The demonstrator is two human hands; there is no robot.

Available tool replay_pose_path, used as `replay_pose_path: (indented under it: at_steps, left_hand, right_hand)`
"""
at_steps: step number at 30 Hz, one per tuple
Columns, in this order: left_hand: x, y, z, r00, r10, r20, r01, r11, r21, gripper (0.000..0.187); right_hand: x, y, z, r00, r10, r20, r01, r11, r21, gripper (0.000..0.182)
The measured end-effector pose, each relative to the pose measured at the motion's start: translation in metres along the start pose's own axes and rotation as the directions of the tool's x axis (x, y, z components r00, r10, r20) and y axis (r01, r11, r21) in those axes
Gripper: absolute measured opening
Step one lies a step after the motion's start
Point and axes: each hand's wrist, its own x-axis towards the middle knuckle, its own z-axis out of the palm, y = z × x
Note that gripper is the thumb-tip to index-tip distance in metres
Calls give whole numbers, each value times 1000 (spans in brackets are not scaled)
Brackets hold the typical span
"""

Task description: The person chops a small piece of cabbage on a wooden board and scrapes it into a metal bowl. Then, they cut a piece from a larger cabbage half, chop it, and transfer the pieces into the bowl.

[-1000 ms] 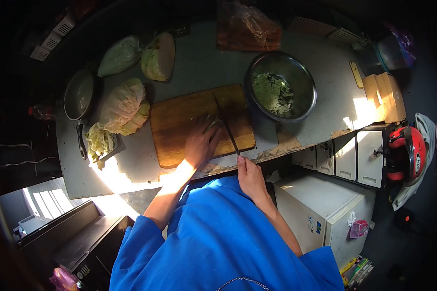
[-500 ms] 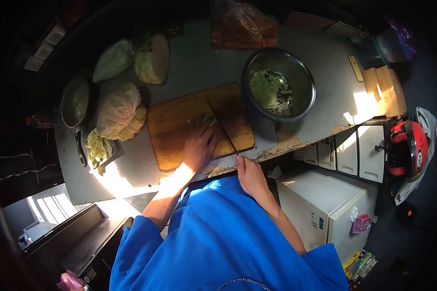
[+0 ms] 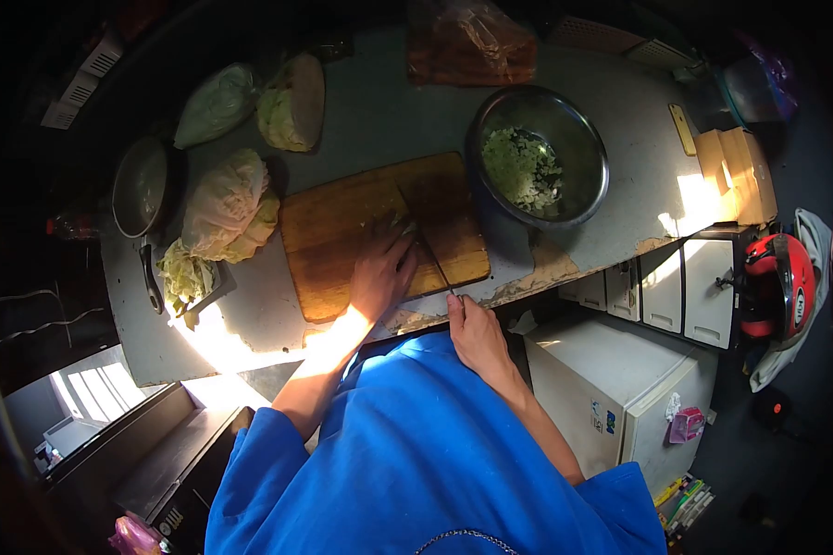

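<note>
A long knife [image 3: 428, 248] lies across the right part of the wooden cutting board [image 3: 329, 231], its blade pointing away from me. Its handle is in my right hand [image 3: 477, 333], closed at the board's front edge. My left hand [image 3: 382, 276] is on the board just left of the blade, fingers bent over a small pale piece that is mostly hidden. Chopped pale green bits [image 3: 523, 171] lie in the metal bowl [image 3: 600, 176] right of the board. Left of the board sit a cabbage [image 3: 224, 208] and some loose leaves [image 3: 187, 276].
A pan [image 3: 141, 190] stands at the far left, with its handle toward me. Behind the board are a half cabbage [image 3: 292, 104], a plastic bag [image 3: 217, 104] and a wrapped reddish package [image 3: 472, 46]. At the right are a phone [image 3: 682, 129] and a cardboard box [image 3: 739, 176].
The view has shifted slightly. My hands and the knife stay in nearly the same place on the board.
</note>
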Motion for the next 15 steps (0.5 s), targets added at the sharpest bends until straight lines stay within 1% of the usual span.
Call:
replay_pose_path:
  at_steps: [2,3,5,6,8,11,15]
  left_hand:
    - [-3,-2,0,1000,1,2,-1,1000,2,21]
    - [-2,-2,1,1000,3,-1,-3,1000,3,21]
    - [-1,-3,2,1000,14,-11,-14,1000,-4,21]
    - [-1,-3,0,1000,8,-10,-8,1000,-7,21]
    - [-3,-2,0,1000,-3,-12,2,1000,-20,21]
    - [-5,-3,2,1000,-19,-9,19,999,-43,21]
    - [-6,-8,3,999,-36,17,36,999,-29,21]
  right_hand:
    - [1,-4,-4,999,34,6,-33,991,-128,50]
    - [2,-3,-5,1000,29,-6,-29,991,-127,50]
    - [5,4,-4,999,-37,-9,37,999,9,51]
    - [5,5,-5,999,-41,-11,41,999,8,51]
    - [2,6,-5,998,-37,-46,42,994,100,51]
    - [-4,-1,-11,1000,-6,-20,8,994,105,50]
    - [-2,-2,-5,1000,-13,20,11,996,90,49]
